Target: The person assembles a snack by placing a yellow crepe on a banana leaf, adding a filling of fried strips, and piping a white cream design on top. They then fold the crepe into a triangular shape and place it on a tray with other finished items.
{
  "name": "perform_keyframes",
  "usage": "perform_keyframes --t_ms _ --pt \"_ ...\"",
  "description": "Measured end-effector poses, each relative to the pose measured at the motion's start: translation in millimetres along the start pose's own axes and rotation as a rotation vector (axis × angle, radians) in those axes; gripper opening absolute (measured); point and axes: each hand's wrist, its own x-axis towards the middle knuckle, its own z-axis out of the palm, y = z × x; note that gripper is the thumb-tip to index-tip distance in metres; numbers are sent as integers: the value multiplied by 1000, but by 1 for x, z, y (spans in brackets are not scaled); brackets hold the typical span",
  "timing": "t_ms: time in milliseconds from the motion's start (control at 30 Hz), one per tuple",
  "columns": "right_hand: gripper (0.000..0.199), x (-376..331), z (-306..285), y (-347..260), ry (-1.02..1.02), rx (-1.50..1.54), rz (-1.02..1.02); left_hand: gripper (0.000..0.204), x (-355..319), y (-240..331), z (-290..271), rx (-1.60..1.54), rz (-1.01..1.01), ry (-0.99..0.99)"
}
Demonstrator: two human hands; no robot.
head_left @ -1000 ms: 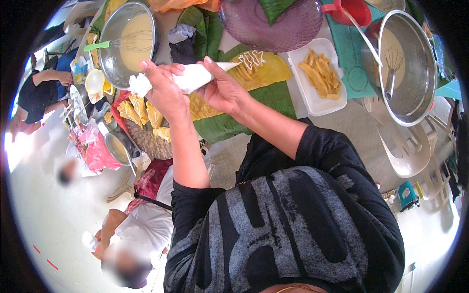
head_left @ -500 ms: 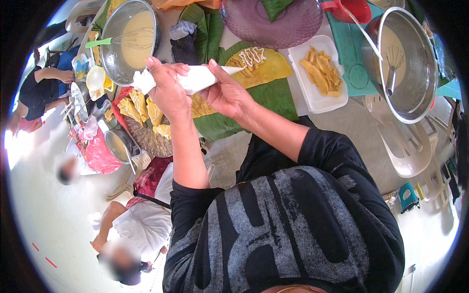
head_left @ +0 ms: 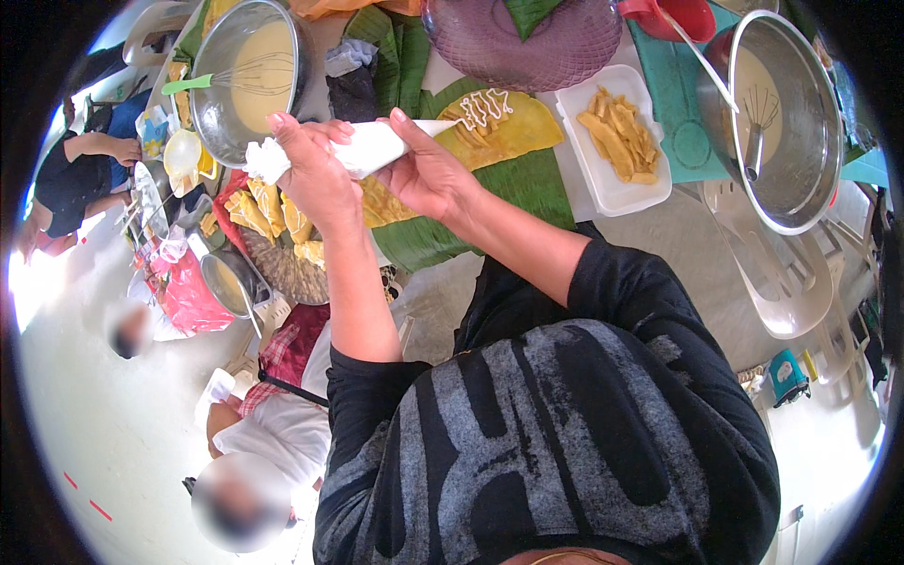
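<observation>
My left hand (head_left: 320, 179) is wrapped round the gathered end of a white piping bag (head_left: 369, 149). Lower on the bag, my right hand (head_left: 424, 179) grips it near the nozzle end. Its tip meets a white zigzag line of cream (head_left: 484, 109) on strips of yellow-brown filling (head_left: 469, 134). These lie on a flat yellow crepe (head_left: 529, 126), which rests on a banana leaf (head_left: 523, 188). Part of another yellow piece (head_left: 384, 205) shows under my wrists. Right of the leaf, a white tray (head_left: 610, 196) holds more strips (head_left: 617, 132).
Steel bowls of pale batter with whisks stand at the left (head_left: 209, 122) and right (head_left: 800, 202). A purple glass plate (head_left: 527, 61) is at the back. Folded yellow rolls (head_left: 249, 215) lie on a brown woven plate (head_left: 282, 264). Chairs (head_left: 767, 282) and other people (head_left: 273, 438) are nearby.
Both hands and the piping bag have shifted slightly left. The white line reaches a bit further left over the filling. At the lower left, a seated person has moved an arm.
</observation>
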Motion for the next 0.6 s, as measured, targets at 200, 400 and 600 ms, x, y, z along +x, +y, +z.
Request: perform_keyframes --t_ms 200,400,600 --pt "20 8 0 -1 -27 -9 19 51 3 1 2 30 21 20" --pt "18 15 0 -3 -55 -29 30 52 8 0 1 17 31 18" --pt "18 19 -2 -1 -49 -20 35 53 9 0 0 31 22 50"
